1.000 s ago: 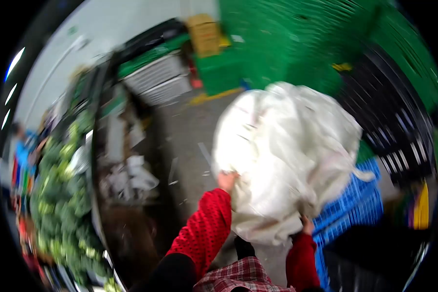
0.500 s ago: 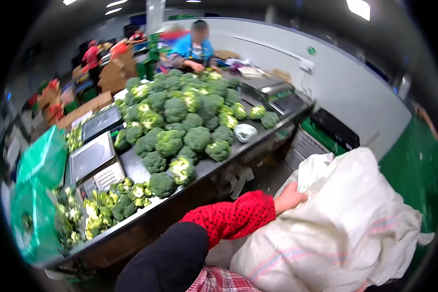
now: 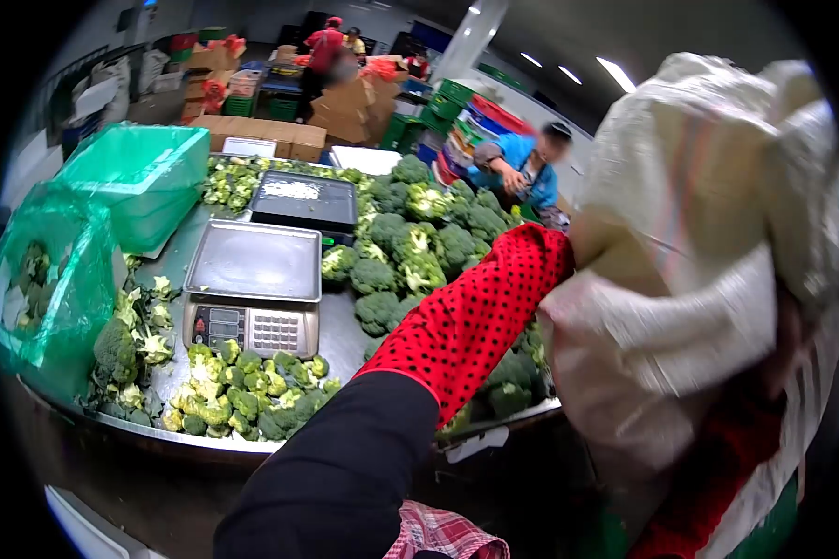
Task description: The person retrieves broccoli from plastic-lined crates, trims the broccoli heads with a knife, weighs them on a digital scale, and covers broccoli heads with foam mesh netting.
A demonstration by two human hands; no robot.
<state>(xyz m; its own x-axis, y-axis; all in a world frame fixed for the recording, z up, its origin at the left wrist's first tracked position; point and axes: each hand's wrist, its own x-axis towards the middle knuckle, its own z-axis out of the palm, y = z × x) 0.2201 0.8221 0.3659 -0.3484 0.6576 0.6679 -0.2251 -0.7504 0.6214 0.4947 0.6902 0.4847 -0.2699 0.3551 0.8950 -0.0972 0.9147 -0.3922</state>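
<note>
A large white woven sack (image 3: 662, 326) with faint coloured stripes is raised in front of me, to the right. My left hand (image 3: 584, 238), at the end of a red polka-dot sleeve, grips its left side; folds of cloth cover most of the fingers. Low on the sack's right side, my right hand (image 3: 789, 349) is in shadow and blurred, closed against the cloth below a red sleeve. Behind my left arm lies a big heap of broccoli (image 3: 419, 238) on the metal table (image 3: 172, 373). Whatever the sack contains is hidden.
Two weighing scales (image 3: 252, 265) stand on the table, with small broccoli florets (image 3: 238, 391) in front. At left are a green crate (image 3: 140, 172) and a green plastic bag (image 3: 51, 289) holding greens. Across the heap sits a person in blue (image 3: 522, 168); cardboard boxes (image 3: 270, 135) stand behind.
The sack has been lifted from low at the right to head height, my left hand rising with it. My view has swung left, bringing the scales nearer the middle.
</note>
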